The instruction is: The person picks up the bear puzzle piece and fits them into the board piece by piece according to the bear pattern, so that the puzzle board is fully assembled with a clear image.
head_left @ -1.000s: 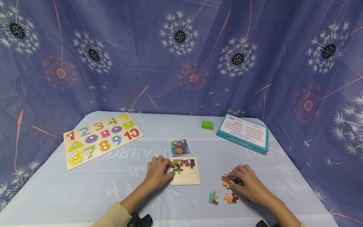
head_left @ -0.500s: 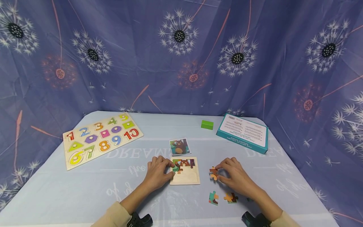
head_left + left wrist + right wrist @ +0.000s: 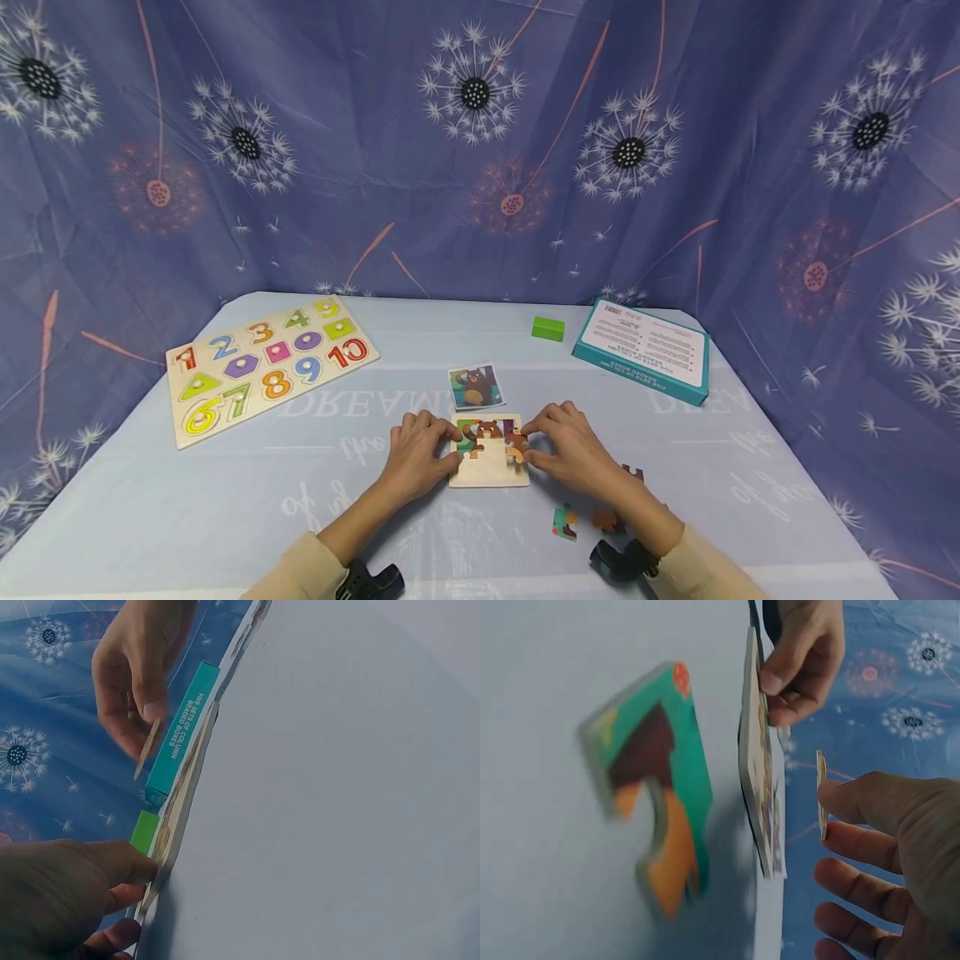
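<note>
Puzzle tray (image 3: 483, 475): set on the table (image 3: 420, 346), with joined pieces (image 3: 490, 430) laid along its far edge and far left corner. Left hand (image 3: 415, 458): thumb and forefinger are slightly parted, rested on the tray's left edge. Right hand (image 3: 573, 450): a brown-and-orange piece (image 3: 516, 447) is pinched narrowly by thumb and forefinger, raised above the tray near its right edge; the other fingers are spread.
</note>
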A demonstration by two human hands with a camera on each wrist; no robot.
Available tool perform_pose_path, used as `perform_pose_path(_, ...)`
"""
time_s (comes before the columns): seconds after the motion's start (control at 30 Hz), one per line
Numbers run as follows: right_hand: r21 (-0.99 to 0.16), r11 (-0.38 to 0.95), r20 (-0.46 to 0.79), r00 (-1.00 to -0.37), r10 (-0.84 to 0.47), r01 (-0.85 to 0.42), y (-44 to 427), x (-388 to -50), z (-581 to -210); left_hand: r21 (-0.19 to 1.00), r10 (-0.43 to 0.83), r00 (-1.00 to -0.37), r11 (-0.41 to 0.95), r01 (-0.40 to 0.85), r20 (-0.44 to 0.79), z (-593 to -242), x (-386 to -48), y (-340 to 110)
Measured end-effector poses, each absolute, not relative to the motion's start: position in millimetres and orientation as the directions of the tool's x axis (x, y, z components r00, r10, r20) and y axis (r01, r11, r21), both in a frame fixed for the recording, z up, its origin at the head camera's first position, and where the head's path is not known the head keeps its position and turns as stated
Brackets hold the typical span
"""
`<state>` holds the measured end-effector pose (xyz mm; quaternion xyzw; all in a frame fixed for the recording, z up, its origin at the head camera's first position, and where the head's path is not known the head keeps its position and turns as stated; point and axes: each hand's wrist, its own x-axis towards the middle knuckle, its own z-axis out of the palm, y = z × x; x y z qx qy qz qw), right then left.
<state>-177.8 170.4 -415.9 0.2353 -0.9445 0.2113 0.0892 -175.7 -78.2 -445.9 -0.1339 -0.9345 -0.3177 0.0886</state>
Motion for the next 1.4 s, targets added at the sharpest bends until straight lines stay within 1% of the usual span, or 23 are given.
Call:
perform_pose_path(0.1, -0.342, 0.790, 0.281, -0.857, -0.431, -0.509, 162, -181, -419, 0.563, 0.197, -0.942, 0.762, 0.321, 0.271, -447, -175, -79)
perform_pose_path(0.23, -0.344, 0.786, 0.265, -0.857, -0.443, -0.513, 152, -184, -421, 0.558, 0.198, -0.937, 0.761, 0.331, 0.287, -447, -175, -79)
perform_pose_path(0.47, -0.338, 0.792, 0.234, -0.861, -0.452, -0.508, 141, -188, -424, 0.560, 0.195, -0.948, 0.770, 0.307, 0.252, -446, -175, -79)
perform_pose_path(0.6, -0.331, 0.792, 0.227, -0.858, -0.460, -0.513, 137, -190, -425, 0.562, 0.195, -0.947, 0.768, 0.308, 0.254, -446, -175, -78)
perform_pose_path(1.4, -0.325, 0.796, 0.193, -0.859, -0.474, -0.511, 132, -197, -432, 0.546, 0.197, -0.945, 0.777, 0.313, 0.261, -446, -175, -78)
